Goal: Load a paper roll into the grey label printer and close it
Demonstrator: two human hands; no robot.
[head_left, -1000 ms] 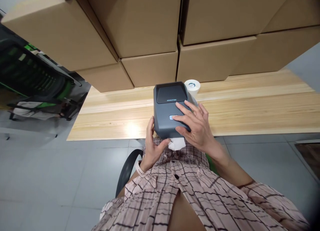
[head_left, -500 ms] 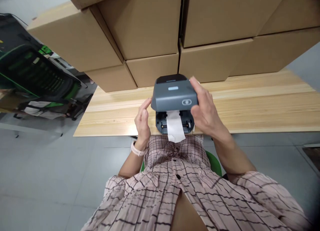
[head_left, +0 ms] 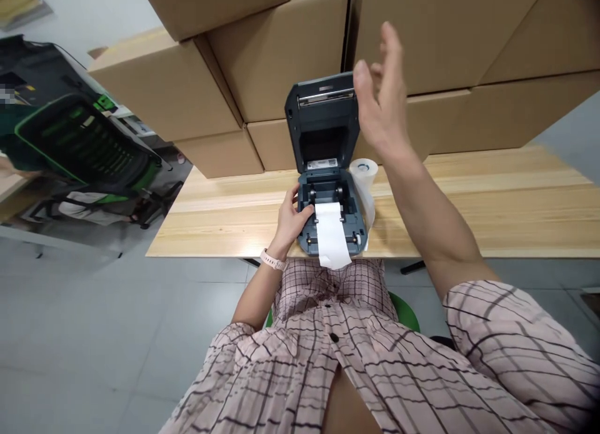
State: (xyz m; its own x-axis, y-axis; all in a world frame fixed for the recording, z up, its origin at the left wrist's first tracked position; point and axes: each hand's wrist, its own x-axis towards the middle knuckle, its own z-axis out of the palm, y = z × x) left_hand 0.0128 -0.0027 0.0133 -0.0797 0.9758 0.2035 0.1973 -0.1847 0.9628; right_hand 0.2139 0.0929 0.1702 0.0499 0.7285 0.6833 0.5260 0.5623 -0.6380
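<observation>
- Had the printer (head_left: 305, 199) on the tabletop (head_left: 469, 196), close to the near edge, right in front of the body.
- Had the lid (head_left: 300, 127) of the printer standing up, leaning back toward the boxes (head_left: 276, 65).
- Saw a shiny bar (head_left: 323, 98) near the top of the lid's inner side, and a small white label (head_left: 323, 164) near the bottom.
- Held the left side of the printer with the left hand (head_left: 291, 218), fingers gripping the edge, thumb over the top and just beside the paper (head_left: 332, 234).
- Had the right hand (head_left: 382, 102) up by the lid's right edge, fingers loose, pointing up and apart from the thumb. Could not tell if touching the lid or only very near.
- Saw the white paper lying down the middle of the printer, front end poking out past the tabletop's near edge.
- Saw a white roll (head_left: 364, 166) on the tabletop, behind and to the right of the printer, with a loose strip (head_left: 368, 206) running along the printer's right side.
- Saw the big brown boxes piled up at the back of the tabletop.
- Wore a pale band (head_left: 274, 261) on the left wrist and a pink checked shirt (head_left: 290, 371).
- Sat on a green seat (head_left: 407, 312).
- Saw a black and green chair (head_left: 84, 134) off to the left on the gray floor (head_left: 84, 315).
</observation>
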